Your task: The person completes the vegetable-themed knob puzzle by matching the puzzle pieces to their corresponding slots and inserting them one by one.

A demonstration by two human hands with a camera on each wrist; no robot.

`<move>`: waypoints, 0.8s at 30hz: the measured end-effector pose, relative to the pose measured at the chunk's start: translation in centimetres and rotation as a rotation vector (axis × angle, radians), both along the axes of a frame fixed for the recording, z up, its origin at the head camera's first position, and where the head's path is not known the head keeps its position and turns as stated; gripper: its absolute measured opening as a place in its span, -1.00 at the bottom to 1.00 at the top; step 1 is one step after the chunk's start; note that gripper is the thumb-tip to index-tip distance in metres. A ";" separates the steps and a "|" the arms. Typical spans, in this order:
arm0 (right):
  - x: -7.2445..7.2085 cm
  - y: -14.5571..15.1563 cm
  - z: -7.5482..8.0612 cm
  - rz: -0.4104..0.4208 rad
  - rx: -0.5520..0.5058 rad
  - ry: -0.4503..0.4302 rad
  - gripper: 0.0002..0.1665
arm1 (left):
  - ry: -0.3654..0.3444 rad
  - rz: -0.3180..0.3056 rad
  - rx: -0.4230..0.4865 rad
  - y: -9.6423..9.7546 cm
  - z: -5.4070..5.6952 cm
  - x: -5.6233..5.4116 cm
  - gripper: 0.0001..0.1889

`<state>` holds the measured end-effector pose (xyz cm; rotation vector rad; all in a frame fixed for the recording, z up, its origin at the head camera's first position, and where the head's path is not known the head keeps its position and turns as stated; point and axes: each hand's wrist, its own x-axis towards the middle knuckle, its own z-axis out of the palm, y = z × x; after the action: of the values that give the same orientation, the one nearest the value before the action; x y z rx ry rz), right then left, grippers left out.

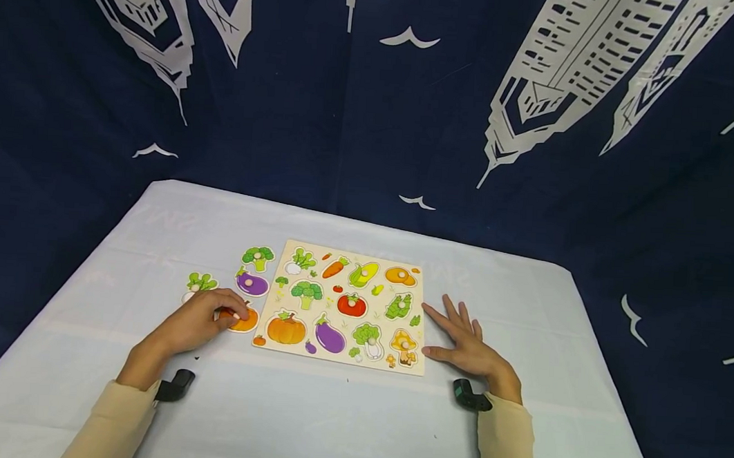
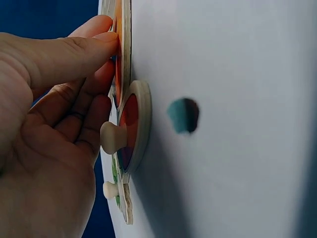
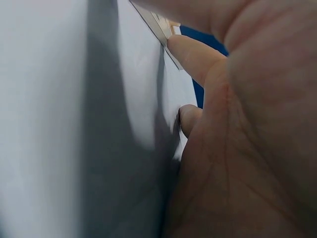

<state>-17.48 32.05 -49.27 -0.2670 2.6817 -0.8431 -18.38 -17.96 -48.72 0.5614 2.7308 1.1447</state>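
Note:
At the left of the wooden vegetable puzzle board, my left hand pinches the orange pumpkin piece between thumb and fingertips; its knob is hidden behind them. Above that piece lie a loose eggplant piece and a broccoli piece. A white radish piece with green leaves is partly covered by the same hand. My right hand is spread flat at the board's right edge, thumb and index finger touching it. On the board, the printed pumpkin and printed eggplant spots show no knobs.
A white cloth covers the table. Knobbed pieces, among them a tomato and a carrot, sit in the board. Behind the table hangs a dark blue curtain with white building prints.

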 end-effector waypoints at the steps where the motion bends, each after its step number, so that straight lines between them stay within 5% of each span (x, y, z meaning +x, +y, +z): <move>1: 0.0 0.0 0.0 0.001 0.000 0.002 0.06 | 0.002 -0.001 0.000 0.0 0.0 0.0 -0.72; 24: 0.0 0.0 -0.1 -0.006 0.002 -0.002 0.07 | 0.078 -0.018 0.004 0.3 1.1 0.6 -0.73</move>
<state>-17.49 32.08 -49.36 -0.2574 2.6824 -0.8425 -17.80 -17.66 -47.63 0.6439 2.7829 1.1482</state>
